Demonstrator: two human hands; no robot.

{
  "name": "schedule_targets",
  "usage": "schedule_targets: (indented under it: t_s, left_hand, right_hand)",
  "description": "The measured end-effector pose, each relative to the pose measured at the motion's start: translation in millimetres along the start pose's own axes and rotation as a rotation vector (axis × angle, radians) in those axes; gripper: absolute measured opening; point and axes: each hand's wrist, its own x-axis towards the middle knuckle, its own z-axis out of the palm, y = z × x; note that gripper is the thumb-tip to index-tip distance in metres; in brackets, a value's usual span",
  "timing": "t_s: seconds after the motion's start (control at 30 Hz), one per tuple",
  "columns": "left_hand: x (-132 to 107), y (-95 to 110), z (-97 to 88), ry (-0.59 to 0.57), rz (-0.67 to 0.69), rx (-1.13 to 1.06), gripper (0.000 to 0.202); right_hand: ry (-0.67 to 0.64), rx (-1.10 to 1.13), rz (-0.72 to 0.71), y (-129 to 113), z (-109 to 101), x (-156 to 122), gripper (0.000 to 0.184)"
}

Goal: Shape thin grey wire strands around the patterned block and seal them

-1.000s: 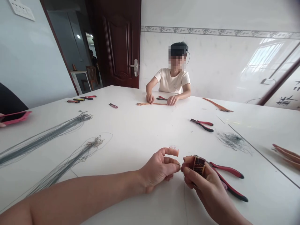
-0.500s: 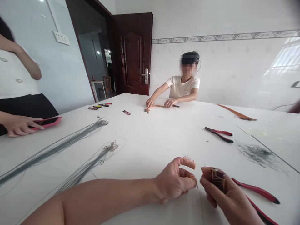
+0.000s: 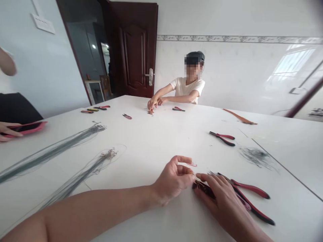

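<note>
"While both hands were held low over the white table (image 3: 156,141), where was the dark piece (image 3: 206,190) to be found?"

"It was kept within the right hand (image 3: 222,191), with the fingers laid over its upper side and the thumb set along its lower one, so that it was gripped between them and much of it was covered."

"How was its long axis turned?"

"Slantwise: from the fingertips of the left hand (image 3: 174,179) it was pointed down and rightward, beneath the right palm, roughly along the right forearm."

"Which hand was nearer?"

"The right, since the piece was enclosed by it. Only its exposed end was met by the left, just beside it; whether contact was made could not be told."

"And the left's state?"

"Thumb and a fingertip were pressed together, with the forefinger lifted apart; whether anything thin was pinched there could not be made out."
</note>
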Motion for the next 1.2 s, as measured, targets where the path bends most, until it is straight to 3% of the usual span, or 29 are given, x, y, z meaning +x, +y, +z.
schedule_targets:
  t_s: [0.17, 0.47, 0.73, 1.2]
  left_hand:
    - [0.2, 2.7, -0.5, -0.02, -0.033, 0.077, 0.034]
    - [0.1, 1.4, 1.9, -0.055, -0.044, 0.091, 0.037]
    - [0.2, -6.5, -0.1, -0.096, -0.021, 0.093, 0.036]
    - [-3.0, -12.9, -3.1, -0.175, 0.014, 0.194, 0.036]
  right_hand:
    - [0.15, 0.407, 0.239, -20.9, -9.6, -2.3, 0.02]
    - [0.052, 0.795, 0.345, -31.8, -13.0, -4.8, 0.034]
    - [0.035, 0.845, 0.421, -40.1, -15.3, -3.4, 0.036]
    - [-0.036, 0.668, 0.329, -29.6, -10.0, -6.7, 0.026]
